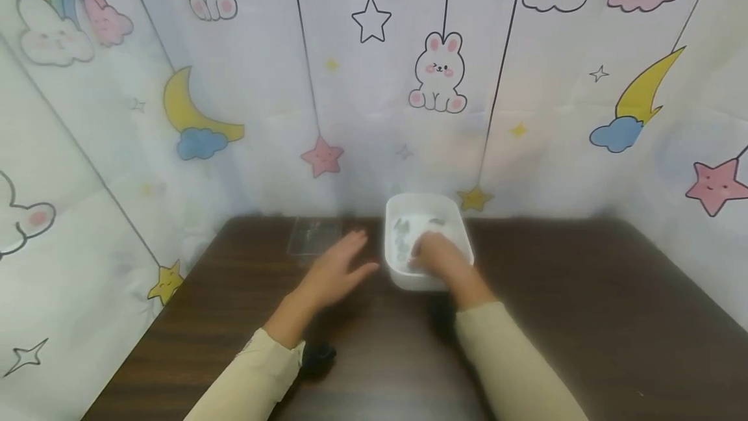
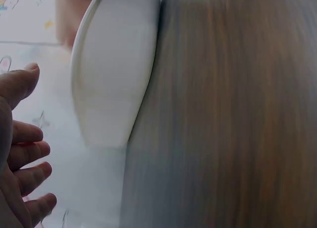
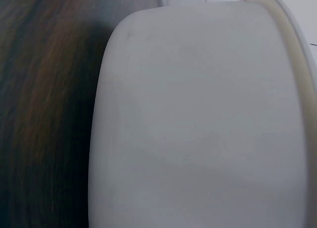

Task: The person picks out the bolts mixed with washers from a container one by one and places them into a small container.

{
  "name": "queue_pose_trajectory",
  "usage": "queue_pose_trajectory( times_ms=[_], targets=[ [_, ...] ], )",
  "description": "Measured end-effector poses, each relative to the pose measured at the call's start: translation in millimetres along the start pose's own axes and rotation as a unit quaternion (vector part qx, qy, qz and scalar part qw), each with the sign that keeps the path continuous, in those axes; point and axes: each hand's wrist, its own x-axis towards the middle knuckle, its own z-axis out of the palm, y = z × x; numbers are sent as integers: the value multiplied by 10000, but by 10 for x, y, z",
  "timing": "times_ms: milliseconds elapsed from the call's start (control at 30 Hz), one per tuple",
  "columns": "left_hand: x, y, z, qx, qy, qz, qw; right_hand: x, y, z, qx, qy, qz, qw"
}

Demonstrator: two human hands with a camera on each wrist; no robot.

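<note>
A white rectangular tub [image 1: 403, 281] with rounded corners stands near the back of the table, with several small greyish, translucent pieces [image 1: 402, 242] inside it. My right hand [image 1: 441, 257] reaches down into the tub over its near right side. Its fingertips are hidden, and I cannot tell whether they hold a piece. Left of the tub, my left hand [image 1: 333, 275] hovers with thumb and fingers spread and nothing in it. In the left wrist view its loosely bent fingers [image 2: 32, 178] are beside the tub wall [image 2: 116, 64]. The outside of the tub [image 3: 198, 114] fills most of the right wrist view.
A clear, flat, square-edged plastic container [image 1: 315, 237] lies at the back left of the dark wooden table [image 1: 584, 317]. Right behind the table hangs a white cloth [image 1: 374, 102] printed with rabbits, stars and moons. Dark objects [image 1: 317, 359] sit under both wrists.
</note>
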Motion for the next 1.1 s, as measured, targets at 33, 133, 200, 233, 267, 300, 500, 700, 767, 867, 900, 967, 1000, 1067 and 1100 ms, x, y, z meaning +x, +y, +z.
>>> queue_pose_trajectory(
  times_ms=[33, 133, 200, 233, 267, 300, 500, 700, 767, 867, 900, 967, 1000, 1067, 1100],
  targets=[
    [26, 46, 40, -30, -94, -27, 9999, 10, 12, 9, -50, -20, 38, 10000],
    [97, 147, 145, -145, -295, -108, 9994, 39, 43, 27, -121, 17, 108, 9999],
    [139, 190, 202, -226, -338, -88, 9991, 56, 61, 37, -124, 12, 141, 9998],
    [157, 202, 230, -232, -358, -60, 9991, 65, 68, 44, -81, -27, 176, 9998],
    [171, 212, 254, -232, -349, -4, 9991, 72, 74, 50, -63, -54, 195, 9998],
    [184, 217, 276, -208, -342, 63, 9992, 80, 79, 57, -39, -89, 226, 9997],
    [198, 234, 332, -121, -276, 236, 9993, 91, 56, 49, -68, -267, 239, 9993],
    [184, 223, 342, -194, -256, 189, 9993, 83, 49, 52, 2, -252, 115, 9996],
    [182, 217, 351, -194, -259, 189, 9993, 87, 63, 65, -6, -231, 95, 9997],
    [177, 212, 358, -193, -247, 216, 9993, 85, 68, 69, 2, -215, 41, 9998],
    [176, 211, 357, -210, -231, 236, 9992, 84, 65, 64, -14, -187, -17, 9998],
    [172, 208, 352, -220, -191, 277, 9992, 87, 54, 59, 70, -158, -60, 9998],
    [171, 208, 347, -226, -177, 295, 9992, 89, 48, 57, 128, -134, -80, 9998],
    [169, 205, 340, -220, -147, 325, 9991, 95, 39, 55, 241, -63, -126, 9996],
    [167, 204, 333, -211, -140, 324, 9992, 99, 37, 57, 294, -18, -156, 9994]
  ],
)
